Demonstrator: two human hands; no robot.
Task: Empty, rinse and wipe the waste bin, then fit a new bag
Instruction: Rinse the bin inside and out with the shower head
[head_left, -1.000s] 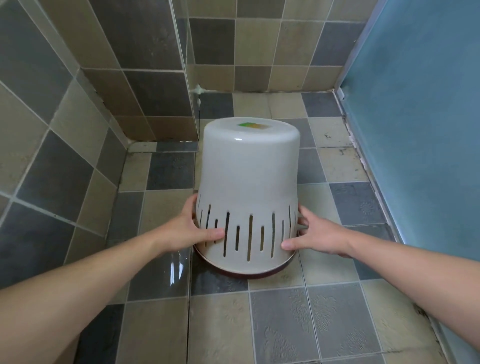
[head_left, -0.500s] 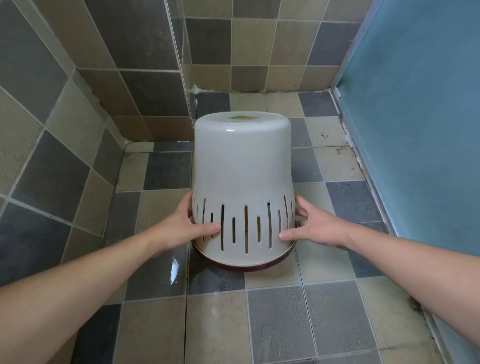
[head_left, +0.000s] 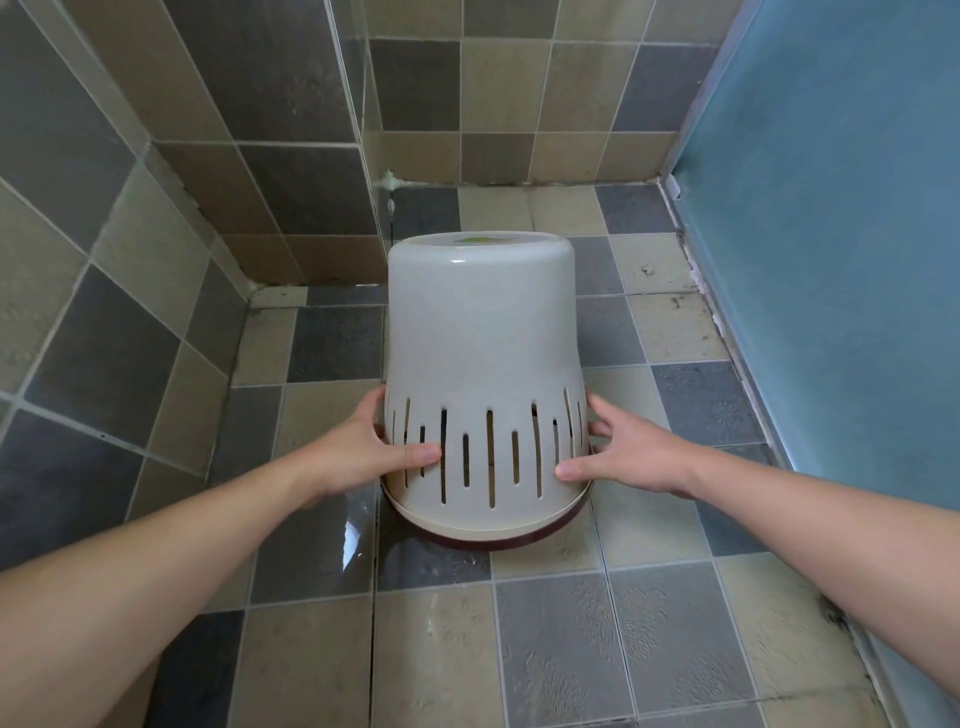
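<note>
Head view: standing upside down on the tiled floor (head_left: 441, 649), just above frame centre, an off-white waste bin (head_left: 480, 332), base turned up and bearing a green sticker (head_left: 475, 239) at its 12 o'clock edge. Resting mouth-down, dark red rim (head_left: 498, 543) touching the tiles at 6 o'clock. Running around the lower wall, vertical slots (head_left: 489, 447) of alternating length.

Gripping the bin at its 9 o'clock side, the left hand (head_left: 363, 454), thumb lying across the slotted band, fingers curling round the far side out of sight. Gripping at 3 o'clock, the right hand (head_left: 631, 460), thumb pressing the wall near the rim, fingers spreading and wrapping around the side. Reaching in from 7 and 4 o'clock of the frame, two bare forearms.

Glistening at 7 o'clock of the bin, a wet patch (head_left: 348, 540) on a dark tile. Rising at 10 to 12 o'clock, tiled walls (head_left: 291, 171) in grey and tan, forming a corner. Filling the 2 to 3 o'clock side, a blue frosted panel (head_left: 841, 234).
</note>
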